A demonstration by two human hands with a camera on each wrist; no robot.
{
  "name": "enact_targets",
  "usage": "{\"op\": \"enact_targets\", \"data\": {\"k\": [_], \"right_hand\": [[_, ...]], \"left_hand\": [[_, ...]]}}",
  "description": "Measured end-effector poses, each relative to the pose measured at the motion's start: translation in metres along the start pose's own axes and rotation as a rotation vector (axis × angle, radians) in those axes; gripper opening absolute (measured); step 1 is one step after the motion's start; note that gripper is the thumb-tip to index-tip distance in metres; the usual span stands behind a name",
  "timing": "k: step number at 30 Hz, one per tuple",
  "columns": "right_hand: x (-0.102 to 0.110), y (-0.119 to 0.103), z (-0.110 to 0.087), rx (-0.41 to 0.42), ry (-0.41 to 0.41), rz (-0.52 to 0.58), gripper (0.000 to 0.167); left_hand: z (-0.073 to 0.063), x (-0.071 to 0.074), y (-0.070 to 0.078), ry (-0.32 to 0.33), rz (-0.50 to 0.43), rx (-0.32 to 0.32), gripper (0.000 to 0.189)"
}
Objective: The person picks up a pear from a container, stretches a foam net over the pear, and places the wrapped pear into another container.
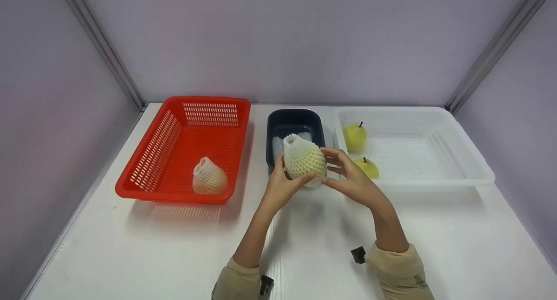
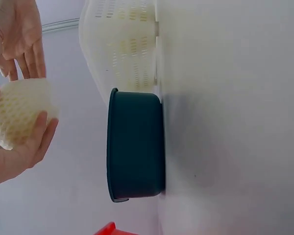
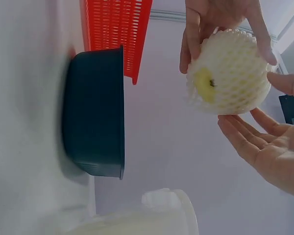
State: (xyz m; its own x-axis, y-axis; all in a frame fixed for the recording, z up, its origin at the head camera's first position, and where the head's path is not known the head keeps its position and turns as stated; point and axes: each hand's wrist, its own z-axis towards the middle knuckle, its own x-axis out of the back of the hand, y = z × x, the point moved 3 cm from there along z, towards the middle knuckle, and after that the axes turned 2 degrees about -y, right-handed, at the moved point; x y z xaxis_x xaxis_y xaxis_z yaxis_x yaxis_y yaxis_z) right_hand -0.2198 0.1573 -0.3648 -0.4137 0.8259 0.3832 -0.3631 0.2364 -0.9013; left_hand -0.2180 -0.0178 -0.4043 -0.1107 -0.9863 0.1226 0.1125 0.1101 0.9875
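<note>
A pear in a white foam net sleeve (image 1: 306, 160) is held up in front of the dark blue bin. My left hand (image 1: 282, 187) grips it from the left, thumb across the near side and fingers behind. From the other side, my right hand (image 1: 354, 182) touches the sleeve with its fingertips, the fingers fairly straight. In the right wrist view the pear's brown stem end (image 3: 206, 85) shows through the sleeve's opening. The dark blue bin (image 2: 137, 144) stands below the hands, with whitish netting (image 1: 278, 145) inside.
At the left, a red basket (image 1: 174, 195) contains another sleeved pear (image 1: 209, 178). A white basket (image 1: 435, 181) at the right has two bare yellow-green pears, one at the back (image 1: 354, 138) and one nearer (image 1: 367, 168). Pale walls enclose the white table (image 1: 174, 256).
</note>
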Motion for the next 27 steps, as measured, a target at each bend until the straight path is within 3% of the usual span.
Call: {"op": "enact_targets", "data": {"k": [3, 8, 13, 18, 23, 27], "right_hand": [[-0.003, -0.012, -0.001, 0.000, 0.007, -0.026, 0.063], [-0.009, -0.027, -0.001, -0.002, 0.010, -0.048, 0.068], [-0.009, -0.010, 0.001, -0.040, 0.045, -0.081, 0.080], [-0.004, 0.003, 0.002, -0.139, 0.114, -0.077, 0.084], [0.000, 0.009, 0.002, -0.246, 0.181, 0.089, 0.078], [-0.001, 0.008, 0.004, -0.245, 0.174, 0.305, 0.066]], "left_hand": [[0.000, 0.001, -0.001, -0.019, -0.113, 0.076, 0.093], [0.000, -0.001, -0.002, -0.077, -0.272, 0.114, 0.100], [-0.001, -0.003, -0.002, -0.210, -0.386, 0.104, 0.106], [-0.004, 0.000, 0.002, -0.265, -0.462, 0.113, 0.084], [-0.003, 0.005, 0.004, -0.230, -0.459, 0.073, 0.060], [-0.002, 0.006, 0.005, -0.197, -0.462, 0.049, 0.057]]}}
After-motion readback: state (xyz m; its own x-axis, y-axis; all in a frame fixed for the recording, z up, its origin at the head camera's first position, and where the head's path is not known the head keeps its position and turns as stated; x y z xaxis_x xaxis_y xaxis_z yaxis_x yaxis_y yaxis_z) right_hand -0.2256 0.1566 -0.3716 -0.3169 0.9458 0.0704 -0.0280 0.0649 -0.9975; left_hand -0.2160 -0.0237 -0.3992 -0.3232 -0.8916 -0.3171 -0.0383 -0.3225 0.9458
